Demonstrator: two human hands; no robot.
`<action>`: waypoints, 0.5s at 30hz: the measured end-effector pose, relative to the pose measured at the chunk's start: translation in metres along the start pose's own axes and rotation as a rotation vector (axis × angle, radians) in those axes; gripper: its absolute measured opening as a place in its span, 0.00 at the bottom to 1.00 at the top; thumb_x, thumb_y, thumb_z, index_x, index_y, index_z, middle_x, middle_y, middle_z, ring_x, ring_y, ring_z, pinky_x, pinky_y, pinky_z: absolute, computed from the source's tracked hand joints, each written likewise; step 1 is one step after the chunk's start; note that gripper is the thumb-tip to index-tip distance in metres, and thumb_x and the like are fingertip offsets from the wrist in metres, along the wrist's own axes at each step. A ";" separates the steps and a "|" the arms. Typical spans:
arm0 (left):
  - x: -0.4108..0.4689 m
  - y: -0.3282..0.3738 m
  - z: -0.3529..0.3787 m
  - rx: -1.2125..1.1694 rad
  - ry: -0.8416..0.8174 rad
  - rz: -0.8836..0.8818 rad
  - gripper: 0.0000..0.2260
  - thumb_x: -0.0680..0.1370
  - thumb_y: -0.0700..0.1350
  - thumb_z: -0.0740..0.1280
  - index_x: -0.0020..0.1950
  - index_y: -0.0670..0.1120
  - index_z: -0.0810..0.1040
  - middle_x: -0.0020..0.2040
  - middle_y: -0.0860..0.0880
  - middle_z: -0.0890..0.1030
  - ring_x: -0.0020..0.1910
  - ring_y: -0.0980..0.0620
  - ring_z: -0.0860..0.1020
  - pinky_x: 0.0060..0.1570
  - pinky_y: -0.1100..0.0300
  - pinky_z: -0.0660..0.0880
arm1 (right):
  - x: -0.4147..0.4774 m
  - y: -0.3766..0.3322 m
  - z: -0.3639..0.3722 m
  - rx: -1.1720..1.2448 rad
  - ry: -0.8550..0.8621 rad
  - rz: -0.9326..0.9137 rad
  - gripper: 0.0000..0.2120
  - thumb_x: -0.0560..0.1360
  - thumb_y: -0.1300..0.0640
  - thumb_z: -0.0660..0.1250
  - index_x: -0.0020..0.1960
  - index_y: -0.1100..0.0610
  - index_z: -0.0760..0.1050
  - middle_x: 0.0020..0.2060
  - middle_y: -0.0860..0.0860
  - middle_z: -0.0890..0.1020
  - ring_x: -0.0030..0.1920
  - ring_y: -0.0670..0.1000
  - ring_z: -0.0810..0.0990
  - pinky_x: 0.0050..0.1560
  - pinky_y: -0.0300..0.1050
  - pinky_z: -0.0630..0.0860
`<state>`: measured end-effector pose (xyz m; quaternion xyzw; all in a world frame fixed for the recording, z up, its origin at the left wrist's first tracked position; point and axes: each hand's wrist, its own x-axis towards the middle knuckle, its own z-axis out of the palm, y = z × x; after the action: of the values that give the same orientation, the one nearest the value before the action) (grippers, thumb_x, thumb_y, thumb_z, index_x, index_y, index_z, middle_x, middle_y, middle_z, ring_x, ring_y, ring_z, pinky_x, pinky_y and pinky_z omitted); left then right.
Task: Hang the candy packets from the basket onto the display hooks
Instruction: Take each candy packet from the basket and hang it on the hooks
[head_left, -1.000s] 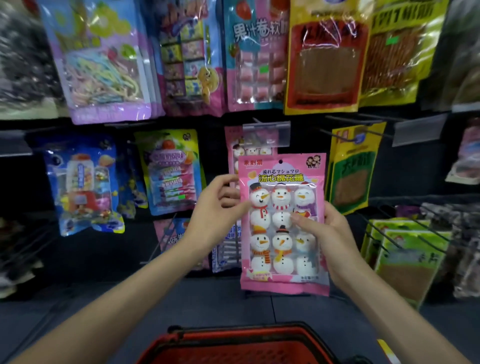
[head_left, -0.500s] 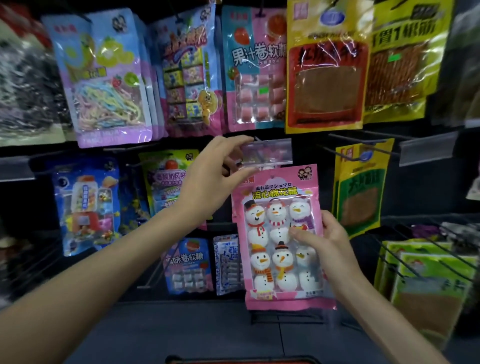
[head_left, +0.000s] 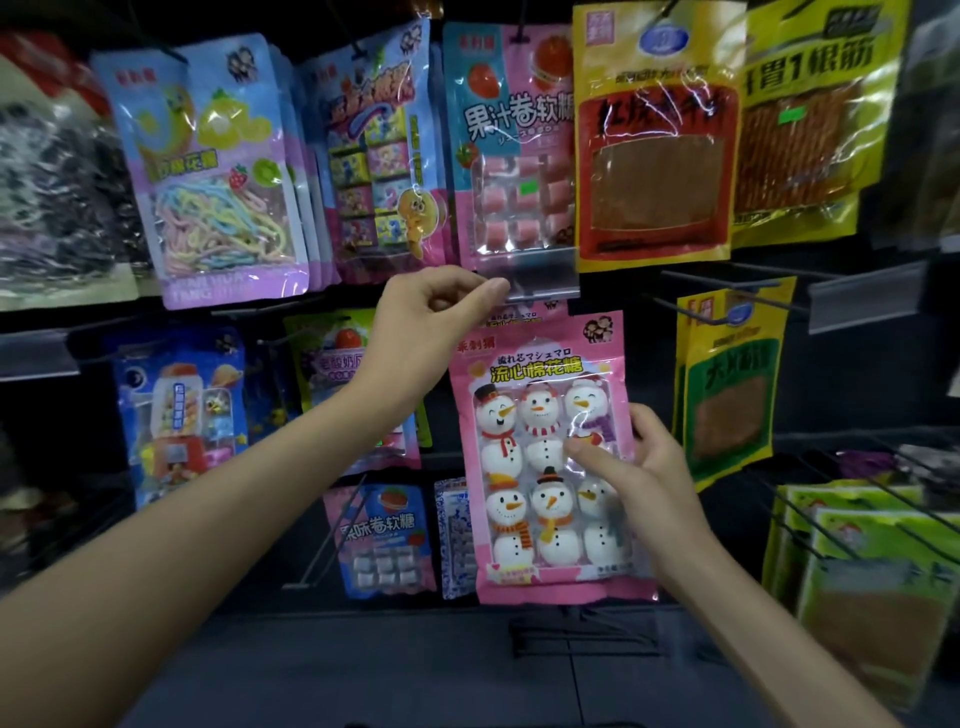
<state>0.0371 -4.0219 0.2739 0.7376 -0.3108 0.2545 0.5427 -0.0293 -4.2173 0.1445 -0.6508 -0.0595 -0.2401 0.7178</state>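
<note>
Nearest, the right hand (head_left: 644, 467) grips one glossy pink plastic candy packet (head_left: 519, 582) showing six white snowman sweets, thumb across its front. Just above the packet, the left hand (head_left: 431, 317) pinches one clear plastic price-tag flap (head_left: 540, 273). Farther back, one matching pink packet (head_left: 524, 314) hangs below that flap.

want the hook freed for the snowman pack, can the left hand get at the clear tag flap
Likely yes: the left hand has fingers on the clear tag flap, nothing between.

glossy plastic snowman packet (head_left: 545, 457), clear plastic label holder (head_left: 535, 275)
</note>
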 end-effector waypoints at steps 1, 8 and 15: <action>0.000 0.001 0.001 0.005 0.007 0.002 0.07 0.80 0.49 0.74 0.48 0.45 0.87 0.38 0.52 0.83 0.36 0.63 0.77 0.42 0.71 0.74 | 0.000 0.000 0.001 -0.004 -0.001 -0.001 0.16 0.74 0.62 0.77 0.60 0.54 0.78 0.50 0.52 0.88 0.51 0.54 0.88 0.51 0.50 0.83; -0.006 0.002 0.000 0.064 0.046 0.027 0.04 0.80 0.50 0.74 0.48 0.52 0.86 0.50 0.48 0.82 0.41 0.63 0.78 0.48 0.71 0.75 | 0.001 0.002 0.007 0.019 0.005 0.004 0.15 0.75 0.61 0.77 0.59 0.55 0.78 0.51 0.52 0.88 0.51 0.55 0.88 0.56 0.59 0.84; -0.010 0.002 -0.001 0.081 0.067 0.029 0.02 0.80 0.50 0.74 0.48 0.55 0.85 0.52 0.48 0.82 0.48 0.53 0.79 0.51 0.68 0.77 | 0.000 0.001 0.006 0.027 0.006 0.013 0.14 0.75 0.62 0.76 0.59 0.55 0.79 0.50 0.53 0.88 0.50 0.55 0.88 0.53 0.57 0.84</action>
<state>0.0288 -4.0199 0.2686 0.7454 -0.2927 0.2993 0.5188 -0.0277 -4.2114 0.1447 -0.6407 -0.0565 -0.2368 0.7282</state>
